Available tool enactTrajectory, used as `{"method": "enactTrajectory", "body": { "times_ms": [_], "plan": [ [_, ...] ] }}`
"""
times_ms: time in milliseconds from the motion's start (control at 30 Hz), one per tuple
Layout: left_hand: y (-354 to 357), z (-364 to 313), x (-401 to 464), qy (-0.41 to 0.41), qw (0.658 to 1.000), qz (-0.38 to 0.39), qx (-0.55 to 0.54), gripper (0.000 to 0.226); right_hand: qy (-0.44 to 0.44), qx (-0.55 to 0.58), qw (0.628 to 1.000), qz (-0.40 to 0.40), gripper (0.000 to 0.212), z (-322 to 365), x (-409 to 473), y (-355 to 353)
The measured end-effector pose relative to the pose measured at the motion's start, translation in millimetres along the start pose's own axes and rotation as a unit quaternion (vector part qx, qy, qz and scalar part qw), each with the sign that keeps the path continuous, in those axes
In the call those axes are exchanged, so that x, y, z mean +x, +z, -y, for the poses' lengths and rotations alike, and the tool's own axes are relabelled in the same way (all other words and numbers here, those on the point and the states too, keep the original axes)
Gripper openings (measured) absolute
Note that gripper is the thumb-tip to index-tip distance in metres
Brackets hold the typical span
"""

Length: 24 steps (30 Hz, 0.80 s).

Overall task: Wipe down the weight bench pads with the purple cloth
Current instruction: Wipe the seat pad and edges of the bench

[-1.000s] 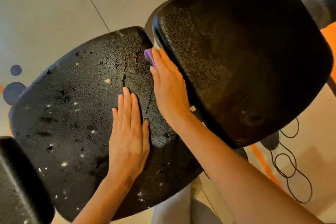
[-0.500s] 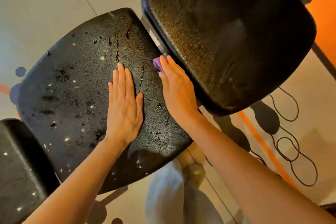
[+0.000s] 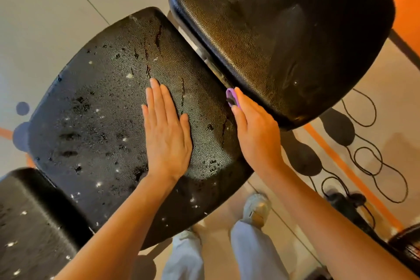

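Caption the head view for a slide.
Left hand flat on the cracked middle bench pad while the right hand works the purple cloth along the gap.

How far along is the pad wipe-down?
Nothing looks finished for certain. In hand: the right hand works the purple cloth in the gap beside the back pad; the left hand rests flat on the middle pad. Left: that pad's specks, and the speckled near pad.
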<state>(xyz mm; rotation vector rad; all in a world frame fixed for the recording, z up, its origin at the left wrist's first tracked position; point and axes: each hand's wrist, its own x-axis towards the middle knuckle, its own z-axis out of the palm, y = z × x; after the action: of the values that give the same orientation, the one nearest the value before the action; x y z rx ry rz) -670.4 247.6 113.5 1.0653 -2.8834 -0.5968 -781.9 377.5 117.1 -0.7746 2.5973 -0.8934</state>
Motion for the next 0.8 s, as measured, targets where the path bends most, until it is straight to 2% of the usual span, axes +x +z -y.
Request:
{"method": "enactTrajectory", "body": {
  "times_ms": [67,200,333,400,533,667,733,800],
  "plan": [
    [-1,0,-1,-0.001,1.000,0.004,-0.007,0.060,0.006,0.003,1.000,0.001,0.045,-13,-26,-7],
    [-2,2,-1,0.006,1.000,0.004,-0.014,0.061,0.019,-0.010,0.998,-0.058,0.044,-29,-89,-23],
    [-10,6,1,0.019,0.997,0.035,-0.063,0.066,0.072,-0.030,0.994,-0.080,0.031,-11,-62,-11],
    [-19,13,0,0.046,0.994,0.044,-0.092,0.067,0.064,-0.075,0.989,-0.114,0.029,-7,-54,-5],
    [-33,37,-19,0.139,0.988,0.042,-0.059,0.061,0.051,-0.113,0.982,-0.141,0.034,1,-82,11],
    [-31,69,-39,0.154,0.985,0.071,-0.015,0.059,-0.038,-0.237,0.965,-0.104,0.040,11,-105,20],
    [-29,80,-43,0.157,0.985,0.076,0.003,0.060,-0.016,-0.205,0.973,-0.101,0.042,3,-86,19],
    [-26,83,-44,0.165,0.984,0.073,0.006,0.061,0.060,-0.141,0.982,-0.115,0.045,6,-75,28]
  ]
}}
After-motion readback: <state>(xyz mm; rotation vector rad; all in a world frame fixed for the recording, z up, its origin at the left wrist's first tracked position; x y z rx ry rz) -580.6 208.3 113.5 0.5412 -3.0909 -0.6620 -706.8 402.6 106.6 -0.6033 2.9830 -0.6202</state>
